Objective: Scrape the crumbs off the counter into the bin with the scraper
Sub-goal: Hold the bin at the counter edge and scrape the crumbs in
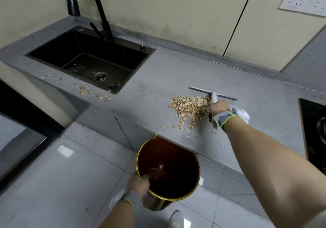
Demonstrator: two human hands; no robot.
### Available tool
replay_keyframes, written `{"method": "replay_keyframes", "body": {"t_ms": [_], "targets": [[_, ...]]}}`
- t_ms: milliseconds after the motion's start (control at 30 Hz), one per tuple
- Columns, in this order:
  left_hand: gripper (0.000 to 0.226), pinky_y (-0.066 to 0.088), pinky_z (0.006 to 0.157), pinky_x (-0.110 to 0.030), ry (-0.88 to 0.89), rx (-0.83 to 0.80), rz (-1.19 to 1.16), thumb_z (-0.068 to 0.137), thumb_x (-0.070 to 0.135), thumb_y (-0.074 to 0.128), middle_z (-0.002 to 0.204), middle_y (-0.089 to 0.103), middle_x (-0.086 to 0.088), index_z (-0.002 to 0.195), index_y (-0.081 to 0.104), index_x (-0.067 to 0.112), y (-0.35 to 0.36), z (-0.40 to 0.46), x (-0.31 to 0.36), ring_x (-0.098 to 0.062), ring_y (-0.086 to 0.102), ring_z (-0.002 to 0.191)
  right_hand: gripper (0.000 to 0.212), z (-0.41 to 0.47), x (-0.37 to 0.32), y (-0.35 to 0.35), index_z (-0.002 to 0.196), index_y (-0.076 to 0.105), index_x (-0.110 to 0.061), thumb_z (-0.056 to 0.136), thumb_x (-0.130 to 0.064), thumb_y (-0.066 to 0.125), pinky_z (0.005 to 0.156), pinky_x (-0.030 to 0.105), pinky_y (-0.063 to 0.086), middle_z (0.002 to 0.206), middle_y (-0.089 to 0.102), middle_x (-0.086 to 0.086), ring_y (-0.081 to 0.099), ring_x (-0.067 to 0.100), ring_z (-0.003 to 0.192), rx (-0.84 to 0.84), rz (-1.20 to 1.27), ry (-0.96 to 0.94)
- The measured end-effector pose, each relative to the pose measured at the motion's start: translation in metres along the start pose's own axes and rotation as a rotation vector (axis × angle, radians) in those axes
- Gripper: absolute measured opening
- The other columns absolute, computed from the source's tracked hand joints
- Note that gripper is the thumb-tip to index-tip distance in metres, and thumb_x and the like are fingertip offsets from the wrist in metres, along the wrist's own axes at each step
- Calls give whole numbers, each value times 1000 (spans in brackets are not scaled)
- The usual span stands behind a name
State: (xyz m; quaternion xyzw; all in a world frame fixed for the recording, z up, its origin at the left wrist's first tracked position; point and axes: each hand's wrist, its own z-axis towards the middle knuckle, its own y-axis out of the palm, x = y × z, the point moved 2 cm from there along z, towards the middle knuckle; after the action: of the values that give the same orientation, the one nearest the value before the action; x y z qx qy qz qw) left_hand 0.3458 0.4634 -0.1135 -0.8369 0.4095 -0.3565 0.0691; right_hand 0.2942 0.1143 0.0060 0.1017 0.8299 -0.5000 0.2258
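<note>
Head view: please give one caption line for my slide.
Right hand holds the scraper behind the crumb pile; left hand grips the bin rim below the counter edge.

Grey counter point(158, 79): crumbs point(191, 108), scraper point(212, 93).

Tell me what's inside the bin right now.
The bin shows a bare dark reddish bottom with no crumbs visible. The left hand gripping its rim hides a small part of the inside.

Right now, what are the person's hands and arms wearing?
Both forearms are bare, with no sleeves. The right hand has a grey wrist wrap edged in bright yellow-green, with something white beside it. The left hand has a similar grey band with a yellow-green edge.
</note>
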Motion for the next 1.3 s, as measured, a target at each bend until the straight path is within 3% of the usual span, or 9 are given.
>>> {"method": "replay_keyframes", "body": {"t_ms": [167,267,367,467,633,800,1067,1167,1300], "targets": [[31,61,71,-45,-41,-12,-70,94,16,46,112,64,-18,123,56,10,0,0,-2,-38,66,91,39,-35,9,20,129,55,7,96,-11,44,80,35,47,122,63,27,58,21,90,-18,94,26],[30,61,58,-37,-78,-47,-135,94,14,46,114,63,-18,123,55,10,-1,-4,-2,-36,67,88,36,-59,20,27,123,54,12,98,-8,39,77,39,47,114,63,30,63,31,95,-42,115,20],[25,61,64,-48,-81,-81,-209,94,9,45,117,61,-20,117,55,8,1,-7,0,-41,66,91,35,-76,29,27,117,55,15,97,-9,40,73,36,40,93,55,26,52,28,85,-80,146,33],[22,60,64,-51,-87,-86,-259,94,6,44,119,59,-21,114,54,8,5,-9,1,-44,65,93,36,-94,33,34,120,52,14,98,-12,41,76,36,40,99,57,29,59,35,92,-98,139,15],[25,57,43,-36,-87,-106,-282,94,3,44,113,63,-24,118,52,3,7,-10,-1,-36,66,64,36,-104,39,33,120,52,11,97,-14,42,84,46,49,92,51,21,52,29,86,-116,148,-9],[27,56,41,-34,-73,-108,-259,94,4,44,117,60,-24,120,53,3,13,-12,-4,-40,65,75,28,-88,50,7,106,56,5,95,-16,41,73,48,54,83,58,20,59,32,73,-34,203,47],[27,60,52,-42,-73,-124,-233,93,5,47,116,62,-21,118,53,7,25,-16,-8,-42,66,82,34,-90,94,-6,109,60,10,96,-16,41,83,48,54,108,66,34,62,37,84,54,53,84],[25,60,50,-42,-55,-131,-196,92,5,48,112,64,-21,115,54,8,31,-23,-8,-41,67,82,34,-106,105,-1,112,59,8,96,-16,41,84,49,54,96,64,30,67,44,96,41,30,70],[21,56,45,-30,17,-141,-16,92,6,49,110,66,-22,110,57,1,40,-34,-6,-29,68,80,31,-137,122,7,109,58,3,97,-18,39,75,47,56,87,62,23,64,37,76,59,17,60]]}}
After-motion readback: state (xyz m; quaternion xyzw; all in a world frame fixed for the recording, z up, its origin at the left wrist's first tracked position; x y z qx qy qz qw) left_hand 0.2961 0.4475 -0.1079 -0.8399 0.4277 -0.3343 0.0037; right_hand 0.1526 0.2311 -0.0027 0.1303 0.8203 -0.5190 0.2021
